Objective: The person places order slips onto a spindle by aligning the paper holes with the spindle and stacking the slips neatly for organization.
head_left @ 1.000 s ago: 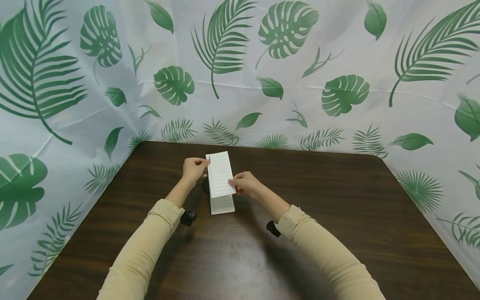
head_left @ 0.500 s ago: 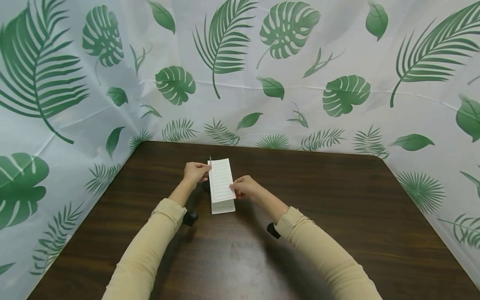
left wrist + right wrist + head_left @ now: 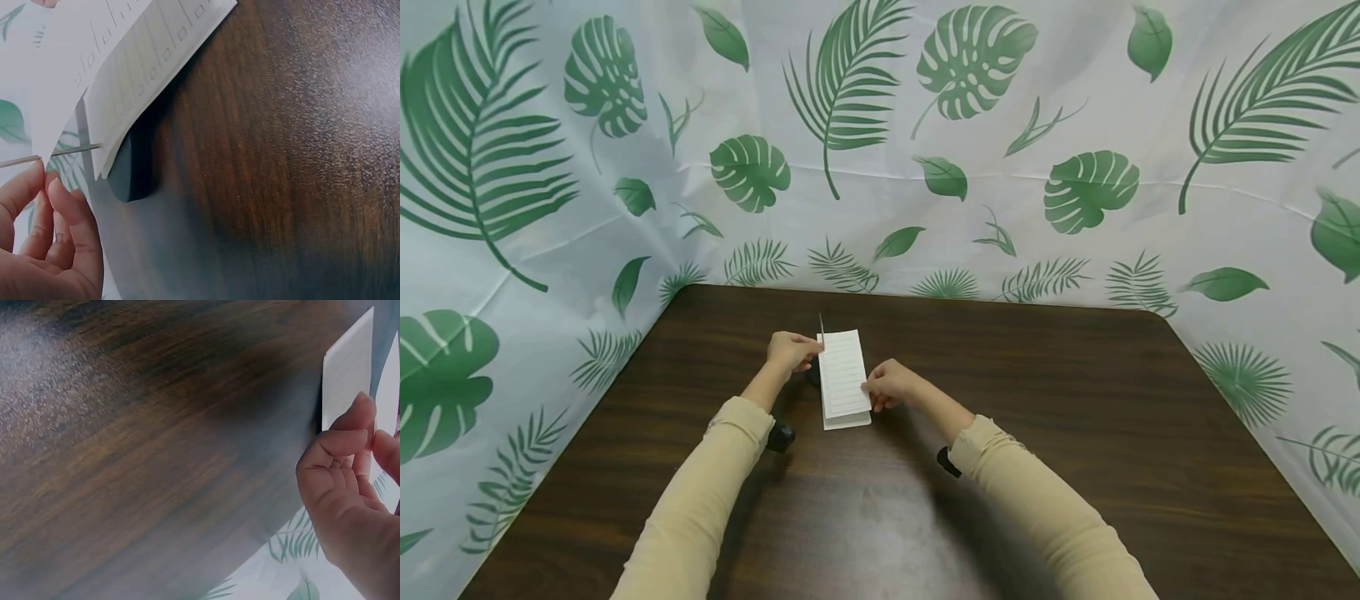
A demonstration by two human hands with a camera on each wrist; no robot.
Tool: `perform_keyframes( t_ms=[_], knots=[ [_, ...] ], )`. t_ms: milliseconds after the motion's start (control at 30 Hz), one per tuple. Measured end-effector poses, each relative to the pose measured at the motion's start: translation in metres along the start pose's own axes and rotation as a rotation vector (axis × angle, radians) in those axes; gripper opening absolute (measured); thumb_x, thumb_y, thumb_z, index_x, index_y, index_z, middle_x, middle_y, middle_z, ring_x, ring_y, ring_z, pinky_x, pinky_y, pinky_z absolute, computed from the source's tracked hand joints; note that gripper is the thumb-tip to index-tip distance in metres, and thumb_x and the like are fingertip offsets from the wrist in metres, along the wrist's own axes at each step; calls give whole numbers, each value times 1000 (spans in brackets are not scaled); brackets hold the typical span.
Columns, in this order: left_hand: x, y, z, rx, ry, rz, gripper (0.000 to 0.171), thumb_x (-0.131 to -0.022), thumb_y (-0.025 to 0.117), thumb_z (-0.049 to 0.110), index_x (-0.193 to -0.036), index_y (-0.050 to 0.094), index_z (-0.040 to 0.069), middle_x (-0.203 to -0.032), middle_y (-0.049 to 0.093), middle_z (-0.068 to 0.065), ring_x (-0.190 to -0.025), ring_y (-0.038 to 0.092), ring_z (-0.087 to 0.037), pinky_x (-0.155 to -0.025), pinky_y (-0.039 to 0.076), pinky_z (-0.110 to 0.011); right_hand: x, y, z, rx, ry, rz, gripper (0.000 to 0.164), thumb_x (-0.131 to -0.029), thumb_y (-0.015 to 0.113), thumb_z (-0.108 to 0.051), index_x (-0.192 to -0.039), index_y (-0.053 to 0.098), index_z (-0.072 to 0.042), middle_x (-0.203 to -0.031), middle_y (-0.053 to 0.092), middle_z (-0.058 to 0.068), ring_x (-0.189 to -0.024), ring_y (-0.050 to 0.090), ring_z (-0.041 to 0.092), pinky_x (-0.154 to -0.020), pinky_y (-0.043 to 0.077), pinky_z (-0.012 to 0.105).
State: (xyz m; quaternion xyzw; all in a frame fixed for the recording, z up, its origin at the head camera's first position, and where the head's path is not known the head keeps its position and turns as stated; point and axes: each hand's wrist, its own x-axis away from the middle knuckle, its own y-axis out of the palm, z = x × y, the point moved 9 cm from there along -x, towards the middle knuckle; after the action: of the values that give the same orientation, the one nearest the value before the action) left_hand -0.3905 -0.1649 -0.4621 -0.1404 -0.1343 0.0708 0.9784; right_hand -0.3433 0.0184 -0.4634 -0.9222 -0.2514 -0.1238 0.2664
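Observation:
A white sheet printed with lines and small boxes (image 3: 842, 375) is pinched between both hands. My left hand (image 3: 790, 352) holds its upper left corner with thumb and fingertips, right beside a thin metal spike (image 3: 822, 327). In the left wrist view the spike (image 3: 78, 150) shows on both sides of the top sheet. Beneath lie more printed sheets (image 3: 140, 81), close above a black rounded base (image 3: 132, 165). My right hand (image 3: 891, 383) pinches the sheet's lower right edge; in the right wrist view, fingers partly cover the paper (image 3: 347, 375).
A dark wood-grain table (image 3: 1075, 442) spreads around the hands. Behind and to the left hangs a white cloth with green leaf prints (image 3: 1000, 200). Black wrist cameras (image 3: 780, 437) sit under both cuffs.
Both hands have brought the top sheet down toward the sheets below, narrowing the gap between them. More of the metal spike now stands above the sheet.

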Motion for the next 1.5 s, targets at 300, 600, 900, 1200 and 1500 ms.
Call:
perform_keyframes(
  t_ms=[300,600,900,1200,1500],
  knots=[
    [0,-1,-2,-163,-13,40,25,-82,72,16,-99,70,-2,-105,64,-13,-74,53,-13,-52,54,-16,-3,2,2,127,-26,12,23,-92,56,-10,-75,64,3,-52,55,-2,-45,51,6,-42,37,15],
    [-4,6,-12,-282,-14,48,23,-82,72,20,-95,73,2,-113,65,-14,-84,57,-20,-56,56,-20,-5,5,13,208,-26,46,25,-93,56,-11,-69,60,-2,-51,54,-2,-44,49,7,-41,38,15],
    [6,6,-6,-476,70,46,18,-84,70,21,-89,73,4,-100,70,-13,-52,56,-10,-49,50,-20,-5,12,9,261,-62,45,31,-93,57,-11,-63,56,-5,-49,50,-1,-43,47,9,-40,36,16],
    [3,7,-6,-509,145,43,19,-85,70,28,-88,71,9,-94,69,-6,-51,57,-10,-54,53,-25,-6,14,5,374,-96,55,29,-94,58,-12,-66,58,-5,-51,50,-1,-43,45,9,-40,35,16],
    [-72,26,-75,-333,19,-87,37,-86,70,22,-115,53,8,-126,46,-23,-85,58,-31,-63,60,-32,-3,16,9,354,-107,65,17,-87,64,-6,-72,57,-3,-54,53,1,-46,47,9,-44,43,18]
  ],
)
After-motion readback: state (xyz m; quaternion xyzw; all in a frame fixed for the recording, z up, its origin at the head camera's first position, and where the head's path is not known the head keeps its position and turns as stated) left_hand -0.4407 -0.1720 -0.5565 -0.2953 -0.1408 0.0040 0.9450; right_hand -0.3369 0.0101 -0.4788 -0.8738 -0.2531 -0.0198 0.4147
